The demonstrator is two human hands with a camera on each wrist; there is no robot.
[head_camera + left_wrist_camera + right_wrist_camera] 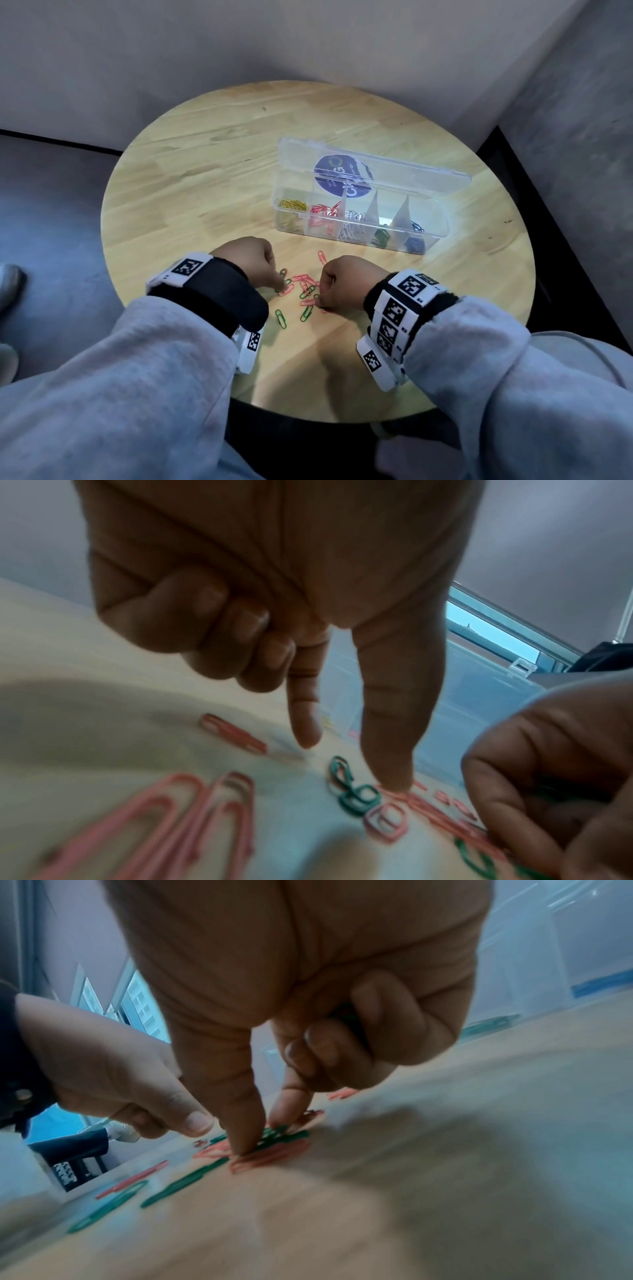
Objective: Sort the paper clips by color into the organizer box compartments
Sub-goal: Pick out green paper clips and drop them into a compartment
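Note:
Loose pink and green paper clips [305,286] lie in a small heap near the front of the round wooden table [205,171]. My left hand [281,286] [351,762] points its forefinger and thumb down, spread apart, the thumb tip touching clips beside a green clip [356,799]; its other fingers are curled with nothing seen in them. My right hand [318,301] [263,1134] presses thumb and forefinger onto the heap and keeps green clips [349,1018] in its curled fingers. The clear organizer box [308,233] behind holds yellow, red, silver, green and blue clips in separate compartments.
The box lid [376,168] stands open toward the back, with a purple sticker. Single clips lie apart: a pink one [322,257] and green ones [281,318]. Grey upholstery surrounds the table, and a shoe [10,284] shows at the left.

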